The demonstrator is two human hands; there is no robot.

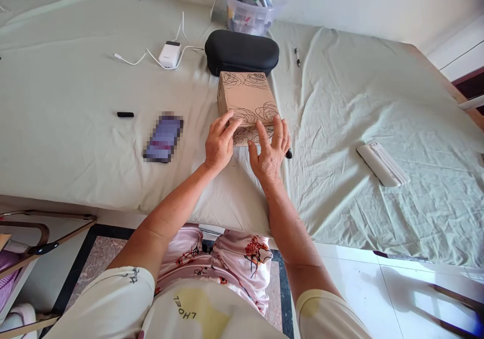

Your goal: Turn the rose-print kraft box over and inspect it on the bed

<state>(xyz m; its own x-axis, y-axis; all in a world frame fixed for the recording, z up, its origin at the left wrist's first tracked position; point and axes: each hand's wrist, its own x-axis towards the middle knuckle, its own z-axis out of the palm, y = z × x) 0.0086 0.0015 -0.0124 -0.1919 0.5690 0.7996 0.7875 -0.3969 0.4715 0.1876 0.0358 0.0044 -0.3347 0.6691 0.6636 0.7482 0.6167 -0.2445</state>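
A brown cardboard box (pixel 247 94) with black scribbled loops on its top corners and front side sits on the cloth in front of me. At its near left corner, my left hand (pixel 221 142) touches the box with fingers stretched out and apart. My right hand (pixel 270 150) lies along the near right edge, its fingers spread over the front edge and thumb held away. Just beyond the right fingers shows the dark end of a small object (pixel 289 153), mostly hidden by the hand. Directly behind the box is a black zip-up case (pixel 242 52).
A pale green cloth (pixel 75 142) covers the surface. On the left are a phone with a blurred screen (pixel 163 138), a black cap-like piece (pixel 125 115) and a white charger (pixel 170 54) with cable. A clear tub (pixel 247 16), a pen (pixel 297 57) and a white power bank (pixel 381 163) also lie around.
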